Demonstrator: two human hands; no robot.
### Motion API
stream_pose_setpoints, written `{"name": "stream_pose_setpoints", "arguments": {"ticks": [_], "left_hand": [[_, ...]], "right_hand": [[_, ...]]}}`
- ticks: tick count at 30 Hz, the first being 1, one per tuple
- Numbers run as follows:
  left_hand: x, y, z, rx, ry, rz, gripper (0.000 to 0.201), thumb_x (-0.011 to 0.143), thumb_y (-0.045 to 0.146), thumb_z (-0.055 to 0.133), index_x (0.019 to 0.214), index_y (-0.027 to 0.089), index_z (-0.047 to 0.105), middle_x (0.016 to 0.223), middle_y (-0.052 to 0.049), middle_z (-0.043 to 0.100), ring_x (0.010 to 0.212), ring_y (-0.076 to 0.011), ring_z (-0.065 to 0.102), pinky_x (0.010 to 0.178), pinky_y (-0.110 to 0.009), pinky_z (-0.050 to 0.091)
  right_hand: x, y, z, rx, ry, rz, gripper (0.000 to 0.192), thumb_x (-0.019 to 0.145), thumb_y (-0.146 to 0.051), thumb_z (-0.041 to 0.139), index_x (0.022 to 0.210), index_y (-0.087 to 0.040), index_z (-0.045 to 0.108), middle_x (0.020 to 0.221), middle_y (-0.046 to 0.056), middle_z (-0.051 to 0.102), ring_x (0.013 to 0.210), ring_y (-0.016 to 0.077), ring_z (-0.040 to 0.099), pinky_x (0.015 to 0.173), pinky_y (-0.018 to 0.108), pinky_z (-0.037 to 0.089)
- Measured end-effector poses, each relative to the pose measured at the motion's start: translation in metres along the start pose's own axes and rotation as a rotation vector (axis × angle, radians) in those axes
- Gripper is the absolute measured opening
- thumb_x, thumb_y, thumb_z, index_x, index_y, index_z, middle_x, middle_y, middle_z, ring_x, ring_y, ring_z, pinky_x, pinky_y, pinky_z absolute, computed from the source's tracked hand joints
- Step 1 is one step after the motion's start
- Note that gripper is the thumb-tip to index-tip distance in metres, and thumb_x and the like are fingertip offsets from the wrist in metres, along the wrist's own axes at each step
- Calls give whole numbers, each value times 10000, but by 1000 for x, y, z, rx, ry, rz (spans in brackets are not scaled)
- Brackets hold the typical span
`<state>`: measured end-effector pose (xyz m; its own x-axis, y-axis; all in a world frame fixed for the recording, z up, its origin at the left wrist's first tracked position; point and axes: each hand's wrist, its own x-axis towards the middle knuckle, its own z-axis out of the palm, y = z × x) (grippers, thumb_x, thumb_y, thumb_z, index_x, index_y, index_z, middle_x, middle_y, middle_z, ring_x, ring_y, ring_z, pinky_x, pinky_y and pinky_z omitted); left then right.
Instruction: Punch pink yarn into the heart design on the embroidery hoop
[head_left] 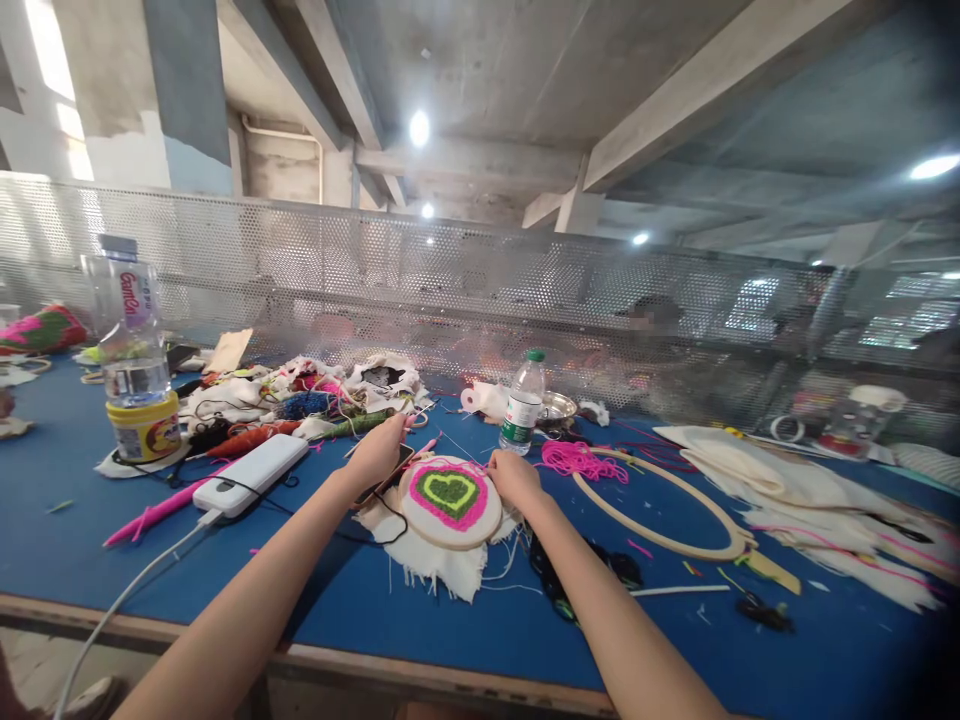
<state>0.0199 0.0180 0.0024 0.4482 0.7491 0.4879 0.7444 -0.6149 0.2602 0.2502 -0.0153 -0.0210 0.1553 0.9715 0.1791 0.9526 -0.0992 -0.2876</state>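
Note:
A round embroidery hoop [415, 522] lies on the table between my hands. Its white cloth carries a heart in looped yarn, with green, yellow, white and pink bands. My left hand [381, 455], beyond the hoop's upper left edge, is closed on a slim punch needle [409, 421] with a pink part and a thin tip. At the hoop's upper right edge my right hand [514, 478] is closed in a pinch on a fine thread [466, 450]; its fingertips are partly hidden. Another pink tool [429, 446] lies just above the hoop. Ragged white cloth [442, 572] spreads out below it.
A green-capped bottle [523, 405] stands behind my right hand, beside pink yarn [581, 460] and a large wooden hoop [660, 540]. On the left are a white power bank [251, 475] with a cable and a bottle [131, 330] on a yellow tub [146, 428]. Yarn and cloth scraps [247, 400] lie behind.

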Motion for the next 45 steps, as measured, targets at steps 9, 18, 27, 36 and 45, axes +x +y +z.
{"name": "stream_pose_setpoints", "arguments": {"ticks": [9, 18, 27, 36, 45], "left_hand": [[-3, 8, -6, -196, -78, -170, 282, 878, 341, 153, 982, 174, 355, 720, -51, 582, 421, -123, 502, 480, -240, 358], [0, 19, -11, -209, -30, -62, 379, 848, 475, 214, 893, 214, 486, 711, -9, 582, 646, -148, 539, 577, -219, 352], [-2, 30, -12, -222, -125, 40, 388, 840, 468, 240, 783, 196, 510, 692, -1, 545, 643, -146, 498, 571, -218, 313], [-4, 34, -12, -338, -244, 63, 405, 811, 506, 296, 726, 173, 508, 677, 1, 521, 611, -129, 448, 549, -216, 298], [-4, 32, -8, -379, -275, 74, 449, 817, 519, 243, 636, 160, 442, 592, 12, 433, 552, -108, 370, 516, -217, 252]], "right_hand": [[3, 10, -10, 281, 96, -3, 76, 773, -126, 453, 734, -148, 514, 804, 118, 604, 796, 203, 570, 674, 300, 390], [-8, -12, -32, 1477, -64, -161, 174, 671, -318, 605, 785, -198, 552, 649, -36, 516, 600, 76, 516, 640, 236, 454], [-24, -28, -41, 1521, 68, -249, 239, 609, -323, 681, 735, -181, 537, 658, -20, 603, 599, 97, 572, 648, 256, 469], [-27, -32, -35, 1106, 346, -425, 156, 769, -351, 495, 781, -208, 434, 727, 22, 599, 751, 171, 608, 735, 334, 473], [-31, -35, -34, 1028, 337, -498, 120, 820, -326, 423, 836, -209, 442, 765, 13, 568, 805, 157, 586, 794, 324, 440]]}}
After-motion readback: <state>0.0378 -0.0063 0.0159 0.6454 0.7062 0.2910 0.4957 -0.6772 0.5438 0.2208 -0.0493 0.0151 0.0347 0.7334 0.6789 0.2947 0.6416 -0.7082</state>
